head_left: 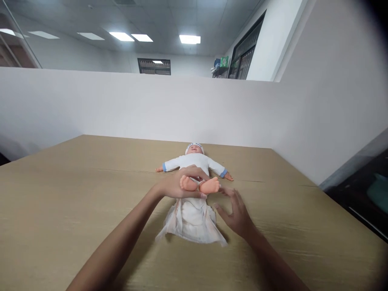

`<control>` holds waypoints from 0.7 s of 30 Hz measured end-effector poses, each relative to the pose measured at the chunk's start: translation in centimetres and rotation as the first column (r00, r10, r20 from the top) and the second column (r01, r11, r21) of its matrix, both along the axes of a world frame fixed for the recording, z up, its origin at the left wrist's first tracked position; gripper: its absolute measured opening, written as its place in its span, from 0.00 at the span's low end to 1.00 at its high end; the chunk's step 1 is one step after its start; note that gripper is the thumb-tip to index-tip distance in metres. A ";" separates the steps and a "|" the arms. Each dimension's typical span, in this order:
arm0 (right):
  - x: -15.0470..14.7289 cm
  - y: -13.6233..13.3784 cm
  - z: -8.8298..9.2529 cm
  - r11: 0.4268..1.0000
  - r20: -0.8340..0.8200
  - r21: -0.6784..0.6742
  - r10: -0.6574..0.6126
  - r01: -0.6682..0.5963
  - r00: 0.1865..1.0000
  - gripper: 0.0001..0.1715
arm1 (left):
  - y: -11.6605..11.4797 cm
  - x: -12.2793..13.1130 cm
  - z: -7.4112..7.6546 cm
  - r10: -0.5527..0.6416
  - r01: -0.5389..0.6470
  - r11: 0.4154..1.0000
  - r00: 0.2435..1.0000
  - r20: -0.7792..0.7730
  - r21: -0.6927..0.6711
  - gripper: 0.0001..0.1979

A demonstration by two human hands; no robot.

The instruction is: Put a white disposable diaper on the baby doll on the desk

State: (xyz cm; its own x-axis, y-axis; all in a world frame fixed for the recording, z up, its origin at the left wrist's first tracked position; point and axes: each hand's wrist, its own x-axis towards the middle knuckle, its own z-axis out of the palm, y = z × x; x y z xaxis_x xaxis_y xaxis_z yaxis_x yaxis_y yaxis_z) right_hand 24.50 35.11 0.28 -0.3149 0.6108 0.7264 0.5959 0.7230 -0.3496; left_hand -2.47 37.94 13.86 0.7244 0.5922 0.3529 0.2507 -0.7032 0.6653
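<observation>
A baby doll [194, 161] in a white top with blue cuffs and a patterned cap lies on its back, head away from me, arms spread. My left hand [178, 184] is wrapped round the doll's legs near the ankles, with the two bare feet [209, 185] raised towards me. Below the feet a white diaper [195, 222] lies spread out, its near edge flaring over the table. Just right of the feet is my right hand [236, 212], fingers apart and holding nothing. The doll's lower body is mostly hidden behind its feet and my left hand.
The doll and diaper are on a wide tan table [91, 194]. A low white partition [136, 109] rises behind its far edge, and a wall [333, 101] stands on the right. Dark items [363, 190] show beyond the right edge.
</observation>
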 end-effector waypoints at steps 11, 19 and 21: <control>-3.0 -1.4 -0.1 0.978 0.116 -0.062 0.207 -0.201 0.971 0.50 | -3.7 -0.3 -4.6 -0.114 0.127 0.975 0.990 -0.078 0.184 0.19; 1.5 -1.1 2.6 0.936 0.230 -0.171 0.343 -0.309 0.911 0.34 | -3.9 -6.0 -9.2 0.050 -0.008 0.939 0.992 -0.113 0.343 0.10; 2.6 -0.5 2.2 0.930 0.244 -0.173 0.359 -0.324 0.901 0.34 | -3.8 -7.6 -10.3 0.038 0.019 0.941 0.986 -0.162 0.337 0.12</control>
State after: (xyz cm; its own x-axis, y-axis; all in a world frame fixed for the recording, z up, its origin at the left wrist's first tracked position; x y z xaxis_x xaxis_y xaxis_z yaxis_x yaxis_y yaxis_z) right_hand 27.09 34.60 2.50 -0.6917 0.5110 0.5103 0.4041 0.8595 -0.3130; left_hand -10.06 34.13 3.52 0.7837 0.4669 0.4097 0.3438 -0.8754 0.3399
